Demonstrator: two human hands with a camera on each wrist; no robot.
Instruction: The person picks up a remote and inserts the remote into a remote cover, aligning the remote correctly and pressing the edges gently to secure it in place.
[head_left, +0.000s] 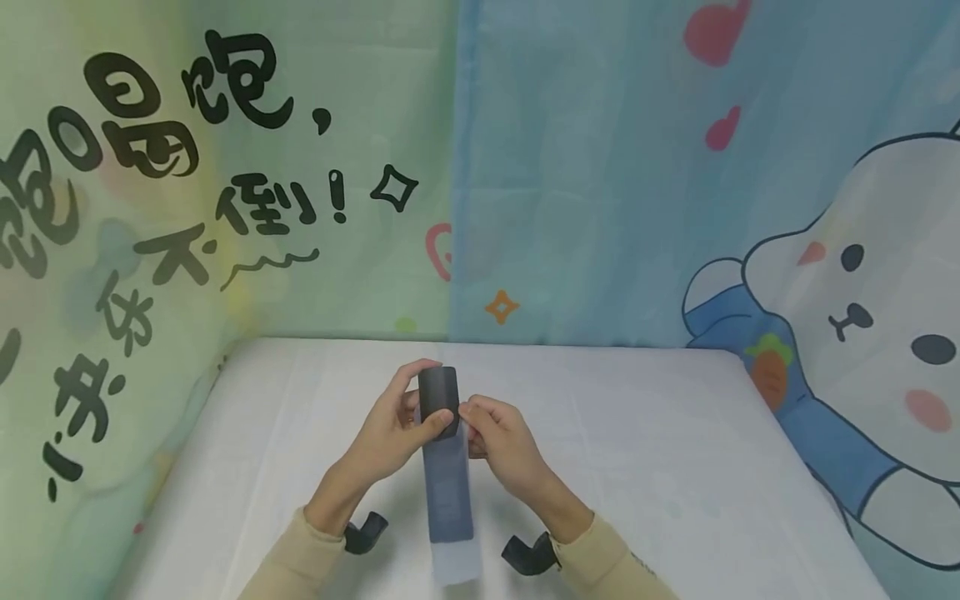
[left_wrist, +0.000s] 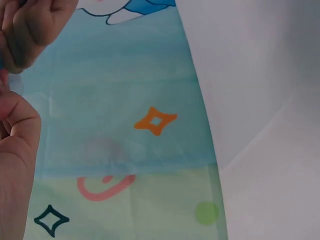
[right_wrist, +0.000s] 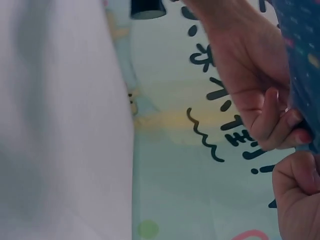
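Note:
A long, slim object (head_left: 448, 492) stands upright between my hands in the head view, black at the top and blue-grey below. A clear plastic sleeve (head_left: 456, 565) covers its lower part and extends past its bottom end. My left hand (head_left: 390, 429) grips the black top, thumb across the front and fingers behind. At the right edge, just below the black part, my right hand (head_left: 504, 442) pinches with thumb and curled fingers, apparently on the sleeve. In the right wrist view the object's dark blue side (right_wrist: 302, 55) shows small coloured spots. What kind of thing it is cannot be told.
A white-covered table (head_left: 637, 467) lies under my hands. Printed cloth walls (head_left: 570, 208) stand at its back and left. A black camera (head_left: 366, 533) sits at my left wrist and another black camera (head_left: 527, 554) at my right.

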